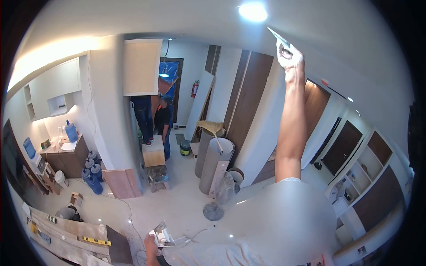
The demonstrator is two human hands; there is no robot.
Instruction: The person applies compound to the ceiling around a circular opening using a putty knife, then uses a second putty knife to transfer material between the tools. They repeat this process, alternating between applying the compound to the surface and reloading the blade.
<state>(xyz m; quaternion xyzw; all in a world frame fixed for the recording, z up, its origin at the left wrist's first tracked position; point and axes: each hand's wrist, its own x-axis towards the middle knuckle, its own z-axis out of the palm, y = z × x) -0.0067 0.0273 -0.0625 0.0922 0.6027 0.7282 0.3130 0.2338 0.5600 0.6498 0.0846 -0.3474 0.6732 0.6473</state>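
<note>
My right hand (pixel 290 55), smeared with white, is raised to the ceiling at the end of my outstretched arm. Its fingers are closed on a putty knife (pixel 278 34), seen nearly edge-on, with the tip close below a bright round ceiling light (pixel 253 12). Down at the bottom of the head view, my left hand (pixel 151 244) grips a flat metal putty plate (pixel 167 240) by its edge. White putty (pixel 163 233) lies on this plate. A pale sleeve covers my shoulder.
Two people (pixel 163 117) are by a doorway, one standing on a wooden platform (pixel 153 150). Rolled grey sheets (pixel 216 164) and a fan (pixel 213 211) stand mid-floor. A plank bench (pixel 66 228) holds a yellow level (pixel 96 241). Blue water jugs (pixel 93 181) stand left; cables cross the floor.
</note>
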